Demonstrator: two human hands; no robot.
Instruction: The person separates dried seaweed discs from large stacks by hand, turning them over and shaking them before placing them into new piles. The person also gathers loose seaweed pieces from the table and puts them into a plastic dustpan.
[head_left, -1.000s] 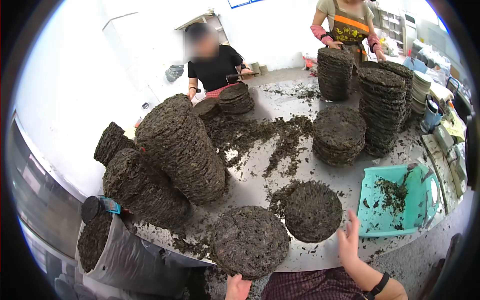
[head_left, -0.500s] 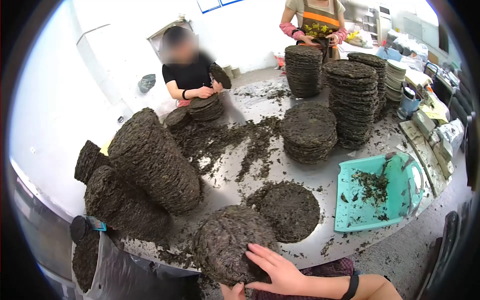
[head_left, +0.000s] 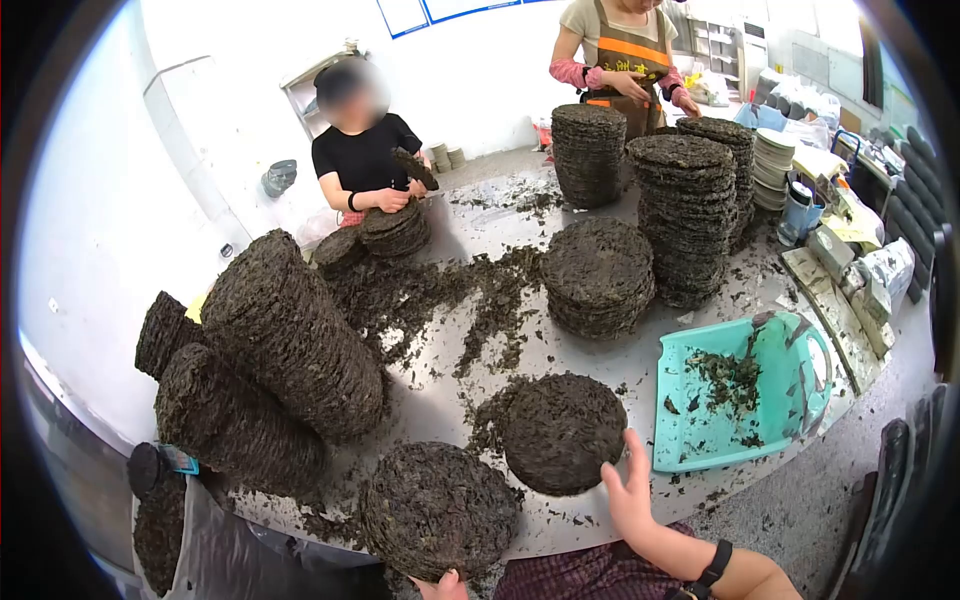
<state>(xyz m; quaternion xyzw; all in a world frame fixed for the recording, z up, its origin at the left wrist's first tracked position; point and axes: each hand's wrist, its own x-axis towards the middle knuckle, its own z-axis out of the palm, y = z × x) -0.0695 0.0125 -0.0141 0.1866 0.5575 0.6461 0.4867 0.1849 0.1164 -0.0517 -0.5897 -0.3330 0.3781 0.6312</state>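
- Head view, near edge: the person's left hand (head_left: 443,585) shows only at the bottom border, fingertips touching the lower rim of the near tea cake (head_left: 438,508); whether they grip it cannot be told
- Near tea cake: a round, dark disc of pressed leaves lying at the front edge of the metal table (head_left: 600,355), tilted slightly over the rim
- Right hand (head_left: 630,493): open, fingers spread and holding nothing, resting at the right rim of the second tea cake (head_left: 563,430), which lies flat just beyond and right of the first; a black wristband (head_left: 712,570) sits on this forearm
- Left of the cakes: leaning stacks of tea cakes (head_left: 290,335) lie on their sides, and a bag (head_left: 185,520) holding more cakes stands by the table's corner
- Centre: loose tea leaves (head_left: 450,290) are scattered over the tabletop
- Right: a teal dustpan (head_left: 740,390) holding leaf scraps lies on the table, near the right hand but apart from it
- Far side: upright stacks (head_left: 690,210) and a lower stack (head_left: 598,275); one co-worker in a black shirt (head_left: 365,155) holds a cake over a small pile, another in an apron (head_left: 625,55) stands by a tall stack
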